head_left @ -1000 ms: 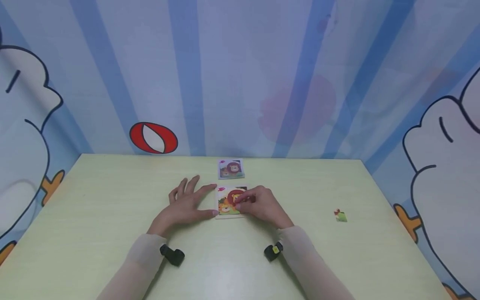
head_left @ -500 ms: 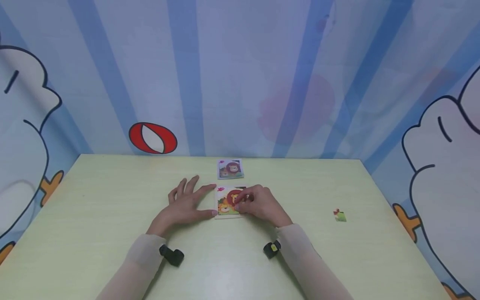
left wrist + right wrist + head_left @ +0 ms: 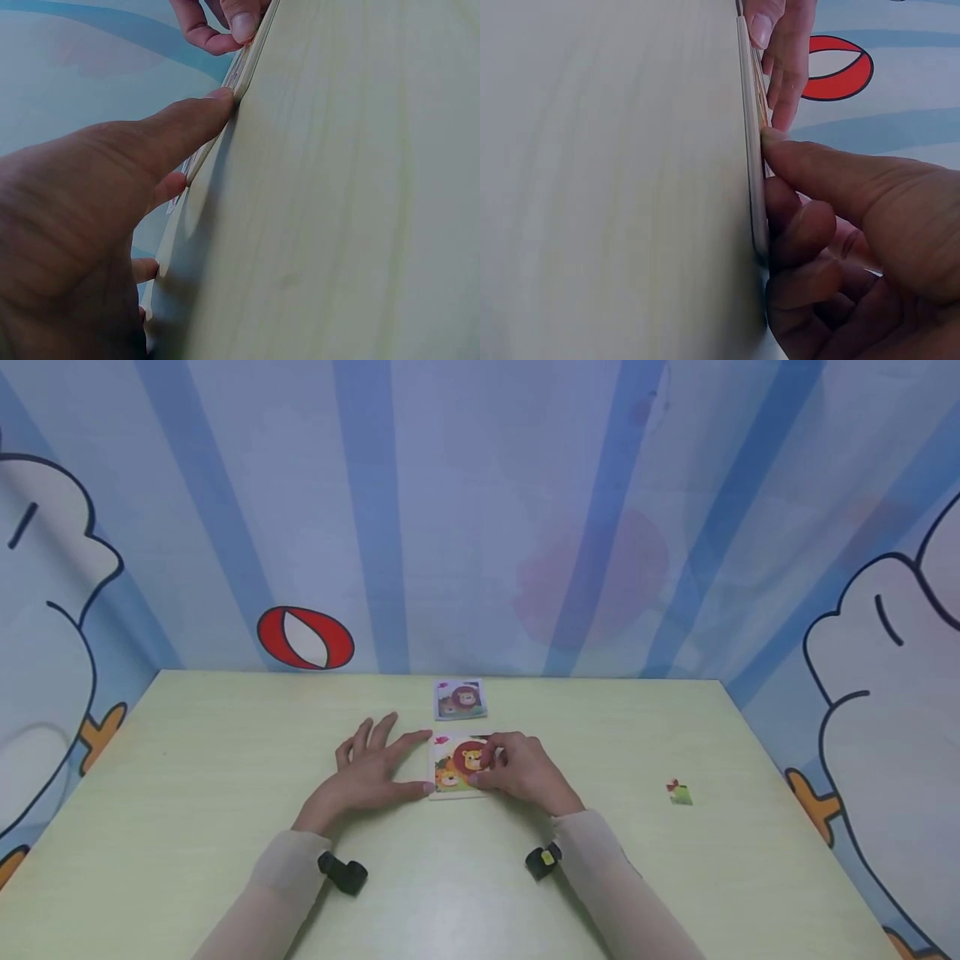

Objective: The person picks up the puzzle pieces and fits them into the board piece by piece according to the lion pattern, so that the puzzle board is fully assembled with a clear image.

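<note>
A small square lion jigsaw puzzle [image 3: 450,768] in a white-edged frame lies on the table. My left hand [image 3: 367,777] is spread at its left side, thumb and index fingertip touching the left edge. The right hand [image 3: 525,770] has curled fingers over the puzzle's right part, thumb and index pinching at a puzzle piece mostly hidden beneath them. In the left wrist view a bit of orange shows under the right thumb [image 3: 244,26]. Seen from the right wrist, the right thumb [image 3: 810,161] touches the puzzle's top face.
Behind the puzzle lies a matching lion picture card [image 3: 460,699]. A loose green and red puzzle piece [image 3: 680,792] sits far to the right on the pale wooden table [image 3: 225,735]. A printed curtain [image 3: 480,527] rises beyond the back edge.
The right hand's fingertips have shifted slightly right over the puzzle, uncovering more of the lion's face. The left hand stays in place at the left edge.
</note>
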A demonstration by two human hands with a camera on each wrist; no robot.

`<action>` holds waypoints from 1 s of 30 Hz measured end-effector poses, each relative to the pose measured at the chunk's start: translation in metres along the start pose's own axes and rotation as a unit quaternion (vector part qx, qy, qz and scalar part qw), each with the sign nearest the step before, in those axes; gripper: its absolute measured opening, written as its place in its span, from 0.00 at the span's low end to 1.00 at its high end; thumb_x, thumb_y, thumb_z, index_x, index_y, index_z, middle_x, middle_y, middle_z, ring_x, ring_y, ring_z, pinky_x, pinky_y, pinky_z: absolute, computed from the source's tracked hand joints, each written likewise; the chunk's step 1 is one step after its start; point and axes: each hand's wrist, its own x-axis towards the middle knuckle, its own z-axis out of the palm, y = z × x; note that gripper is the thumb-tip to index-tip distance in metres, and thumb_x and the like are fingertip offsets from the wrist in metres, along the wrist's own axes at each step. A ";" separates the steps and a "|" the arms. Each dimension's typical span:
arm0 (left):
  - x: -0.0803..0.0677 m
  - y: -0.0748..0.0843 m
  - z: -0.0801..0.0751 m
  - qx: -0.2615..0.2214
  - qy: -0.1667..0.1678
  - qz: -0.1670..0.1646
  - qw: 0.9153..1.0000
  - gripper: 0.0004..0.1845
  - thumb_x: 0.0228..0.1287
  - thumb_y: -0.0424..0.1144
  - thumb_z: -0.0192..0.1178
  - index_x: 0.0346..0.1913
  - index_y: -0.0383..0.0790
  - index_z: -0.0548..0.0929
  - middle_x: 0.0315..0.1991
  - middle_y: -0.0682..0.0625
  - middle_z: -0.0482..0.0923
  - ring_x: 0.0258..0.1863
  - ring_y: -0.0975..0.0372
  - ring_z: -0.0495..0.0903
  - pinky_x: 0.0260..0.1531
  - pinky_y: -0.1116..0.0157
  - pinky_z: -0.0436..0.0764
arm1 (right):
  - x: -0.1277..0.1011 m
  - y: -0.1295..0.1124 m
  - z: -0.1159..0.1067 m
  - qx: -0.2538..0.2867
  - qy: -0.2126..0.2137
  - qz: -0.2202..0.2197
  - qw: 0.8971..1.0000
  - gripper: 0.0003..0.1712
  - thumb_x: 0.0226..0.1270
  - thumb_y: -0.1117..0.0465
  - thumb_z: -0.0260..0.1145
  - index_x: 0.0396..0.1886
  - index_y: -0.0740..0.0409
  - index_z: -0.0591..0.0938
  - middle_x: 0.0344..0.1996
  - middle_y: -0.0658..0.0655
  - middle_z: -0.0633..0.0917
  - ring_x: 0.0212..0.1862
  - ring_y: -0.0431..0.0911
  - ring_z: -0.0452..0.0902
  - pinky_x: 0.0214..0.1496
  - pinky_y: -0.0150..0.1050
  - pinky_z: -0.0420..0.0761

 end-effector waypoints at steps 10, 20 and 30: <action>0.000 0.002 -0.002 0.001 -0.003 0.000 1.000 0.44 0.58 0.66 0.65 0.76 0.63 0.63 0.81 0.39 0.39 0.77 0.36 0.32 0.66 0.31 0.39 | -0.008 0.016 -0.008 0.105 -0.016 0.010 0.994 0.14 0.61 0.50 0.75 0.44 0.47 0.85 0.24 0.52 0.84 0.27 0.44 0.75 0.34 0.38 0.74; -0.001 0.001 -0.001 -0.002 -0.005 -0.004 1.000 0.44 0.58 0.66 0.66 0.77 0.63 0.63 0.81 0.40 0.38 0.78 0.37 0.31 0.66 0.31 0.38 | -0.031 0.032 -0.035 0.154 -0.013 0.048 0.987 0.14 0.66 0.58 0.71 0.51 0.50 0.85 0.32 0.56 0.88 0.30 0.49 0.82 0.38 0.39 0.80; 0.001 -0.001 0.002 -0.003 -0.001 -0.002 1.000 0.44 0.57 0.66 0.66 0.76 0.64 0.63 0.81 0.40 0.38 0.78 0.37 0.31 0.66 0.32 0.38 | -0.055 0.061 -0.070 0.142 0.008 0.064 0.988 0.16 0.67 0.60 0.70 0.54 0.54 0.85 0.36 0.60 0.87 0.31 0.53 0.82 0.34 0.42 0.79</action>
